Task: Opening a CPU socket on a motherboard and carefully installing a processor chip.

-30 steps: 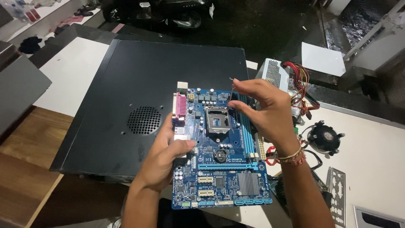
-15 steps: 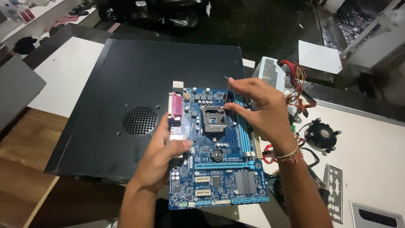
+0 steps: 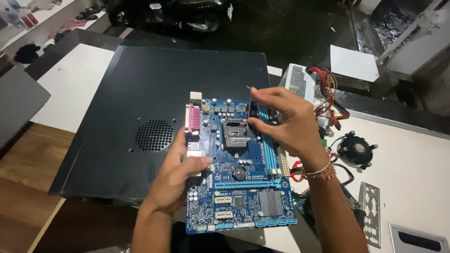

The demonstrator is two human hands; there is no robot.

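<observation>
The left hand (image 3: 176, 180) is gripping the blue motherboard (image 3: 239, 178) by its port edge, fingers pressed against it, tilting it over the black case panel (image 3: 140, 93). The right hand's (image 3: 286, 124) fingers seem to be pinching the thin socket lever (image 3: 250, 98). The board looks stiff, light and fragile, best held by its edges. The socket (image 3: 236, 132) is sitting empty.

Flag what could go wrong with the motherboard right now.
1. The socket lever stands raised in the right hand; a slip could bend it or scrape the CPU socket.
2. The blue motherboard overhangs the black case panel toward the person, held only by the left hand; it might tip.
</observation>
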